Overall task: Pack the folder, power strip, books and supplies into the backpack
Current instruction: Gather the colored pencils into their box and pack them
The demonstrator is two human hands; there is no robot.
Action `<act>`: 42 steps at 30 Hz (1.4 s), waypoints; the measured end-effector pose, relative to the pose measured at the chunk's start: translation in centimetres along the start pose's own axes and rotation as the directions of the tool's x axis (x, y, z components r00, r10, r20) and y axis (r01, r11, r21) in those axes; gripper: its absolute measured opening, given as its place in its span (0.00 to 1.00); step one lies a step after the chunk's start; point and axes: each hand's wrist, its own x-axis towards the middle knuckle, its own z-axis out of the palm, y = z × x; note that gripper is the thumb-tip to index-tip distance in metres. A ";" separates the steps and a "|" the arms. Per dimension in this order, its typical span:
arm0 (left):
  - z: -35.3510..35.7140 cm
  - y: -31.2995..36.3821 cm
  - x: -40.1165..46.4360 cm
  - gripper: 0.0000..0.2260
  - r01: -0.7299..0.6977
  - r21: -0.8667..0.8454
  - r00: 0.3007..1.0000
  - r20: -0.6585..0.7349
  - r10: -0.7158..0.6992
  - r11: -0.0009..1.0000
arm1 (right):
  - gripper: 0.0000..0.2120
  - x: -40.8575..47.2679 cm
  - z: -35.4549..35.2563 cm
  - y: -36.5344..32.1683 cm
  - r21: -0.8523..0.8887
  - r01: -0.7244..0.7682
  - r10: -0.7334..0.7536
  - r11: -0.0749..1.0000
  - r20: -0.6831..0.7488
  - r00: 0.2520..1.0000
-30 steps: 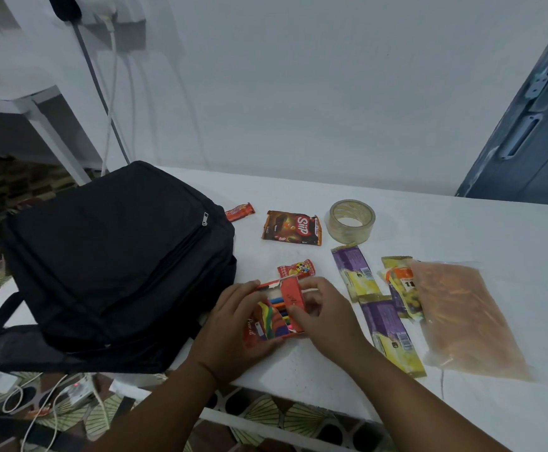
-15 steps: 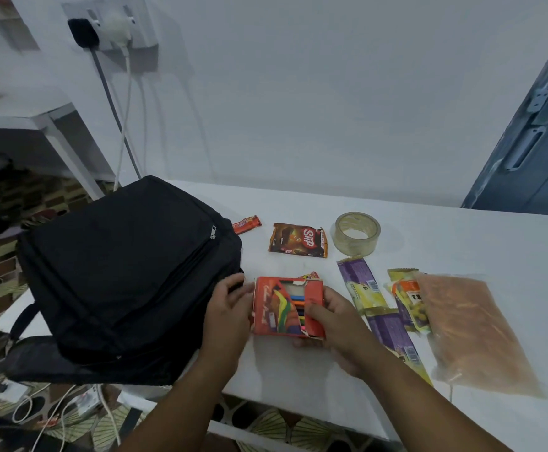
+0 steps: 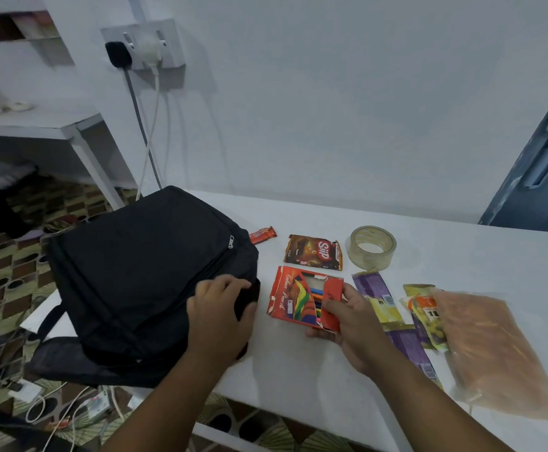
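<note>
Right hand [image 3: 351,324] gripping pencil box [image 3: 302,296], long axis pointing away; backpack [image 3: 142,272] lying just leftward, left hand [image 3: 220,318] pinching its edge.

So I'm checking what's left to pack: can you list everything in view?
backpack: 1, black, left end of the table, zipped
colour pencil box: 1, red, beside the backpack, flap open
Slip snack packet: 1, brown, behind the pencil box
small wrapper: 1, red, at the backpack's far corner
tape roll: 1, clear, right of the snack packet
sachets: several, purple and yellow, right of the pencil box
plastic bag: 1, orange, far right
table: 1, white
wall socket: 1, two plugs in
left hand: on the backpack's edge
right hand: holding the pencil box
</note>
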 end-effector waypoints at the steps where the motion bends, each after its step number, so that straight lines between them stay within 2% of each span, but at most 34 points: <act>1: -0.1 -0.7 0.1 0.20 0.025 0.124 0.996 0.085 -0.036 0.992 | 0.11 0.1 0.1 -0.1 -0.001 -0.001 0.001 1.000 0.000 1.000; 3: -0.3 -1.7 0.2 0.26 0.067 0.240 0.961 0.247 -0.128 0.968 | 0.10 0.2 0.6 -0.2 -0.007 -0.007 0.007 1.000 0.006 1.000; 5: -0.6 -2.7 0.8 0.25 0.070 0.184 0.952 0.282 -0.121 0.980 | 0.10 0.4 1.1 -0.2 -0.004 -0.010 0.010 1.000 0.007 1.000; 8: -2.3 -4.1 2.7 0.06 0.157 -0.118 0.975 0.179 -0.135 0.981 | 0.10 0.7 1.9 -0.2 -0.013 -0.009 0.010 1.000 0.022 1.000; 9: -2.9 -4.7 3.4 0.04 0.201 -0.181 0.973 0.150 -0.175 0.963 | 0.10 0.8 2.2 -0.3 -0.017 -0.005 0.005 1.000 0.030 1.000; 11: -4.2 -5.9 4.7 0.10 0.204 -0.216 0.977 0.106 -0.185 0.955 | 0.09 1.0 2.6 -0.2 -0.023 0.003 -0.002 1.000 0.032 0.999; 14: -6.4 -7.4 6.5 0.16 0.098 -0.087 0.995 0.043 -0.095 0.991 | 0.10 1.5 3.7 -0.4 -0.023 0.013 -0.013 1.000 0.016 1.000; 16: -8.2 -9.0 8.5 0.17 0.120 0.038 0.992 0.040 -0.121 0.992 | 0.10 1.9 4.7 -0.6 -0.014 0.026 -0.025 1.000 0.015 1.000; 18: -9.9 -10.9 11.1 0.16 0.217 0.112 0.960 0.155 -0.232 0.970 | 0.10 2.4 6.1 -0.7 -0.012 0.039 -0.039 0.999 0.014 0.999; 20: -11.0 -11.2 13.0 0.11 0.271 0.195 0.882 0.343 -0.325 0.943 | 0.11 2.9 7.7 -0.6 -0.004 0.041 -0.041 0.999 0.007 0.999; 21: -11.2 -11.1 13.4 0.12 0.287 0.212 0.849 0.395 -0.350 0.934 | 0.11 3.1 8.7 -0.5 0.001 0.036 -0.036 0.999 0.007 0.999; 22: -11.1 -10.3 13.4 0.19 0.309 0.230 0.811 0.444 -0.382 0.923 | 0.11 3.2 9.3 -0.4 0.006 0.028 -0.028 1.000 -0.001 1.000; 24: -10.0 -9.6 12.8 0.46 0.352 0.315 0.732 0.494 -0.469 0.881 | 0.11 3.8 11.1 -0.1 0.011 0.023 -0.022 1.000 -0.033 0.999; 25: -9.3 -9.2 12.2 0.56 0.288 0.415 0.717 0.504 -0.482 0.863 | 0.11 4.0 11.8 0.0 0.016 0.028 -0.027 0.999 -0.050 0.998; 26: -8.7 -8.8 11.4 0.59 0.200 0.520 0.716 0.501 -0.486 0.830 | 0.12 4.2 12.6 0.1 0.025 0.037 -0.035 0.999 -0.067 0.997; 27: -7.6 -9.4 10.8 0.58 0.123 0.599 0.735 0.481 -0.478 0.792 | 0.12 4.4 13.3 0.3 0.035 0.046 -0.043 0.998 -0.086 0.995; 29: -6.5 -10.2 10.4 0.43 0.020 0.651 0.818 0.426 -0.387 0.759 | 0.12 4.6 14.4 0.4 0.046 0.065 -0.059 0.997 -0.120 0.991; 31: -7.1 -11.5 12.2 0.25 -0.033 0.541 0.843 0.467 -0.267 0.840 | 0.12 4.5 15.5 0.2 0.046 0.090 -0.083 0.995 -0.135 0.987; 33: -9.3 -12.8 15.2 0.15 0.015 0.293 0.833 0.526 -0.174 0.956 | 0.11 4.4 16.5 0.1 0.047 0.118 -0.109 0.992 -0.157 0.982; 35: -12.4 -14.4 18.0 0.14 0.220 0.052 0.783 0.586 -0.208 0.974 | 0.12 4.3 18.0 0.1 0.054 0.133 -0.121 0.990 -0.182 0.976; 37: -14.8 -15.4 19.5 0.12 0.374 -0.125 0.748 0.626 -0.220 0.919 | 0.12 4.4 19.6 0.1 0.047 0.134 -0.123 0.990 -0.179 0.976; 39: -16.3 -16.1 20.4 0.11 0.412 -0.190 0.730 0.654 -0.198 0.891 | 0.12 4.6 21.5 0.2 0.022 0.126 -0.120 0.992 -0.185 0.975; 42: -17.4 -16.6 21.6 0.10 0.386 -0.231 0.741 0.654 -0.152 0.893 | 0.12 5.4 24.3 0.4 0.010 0.113 -0.109 0.993 -0.200 0.974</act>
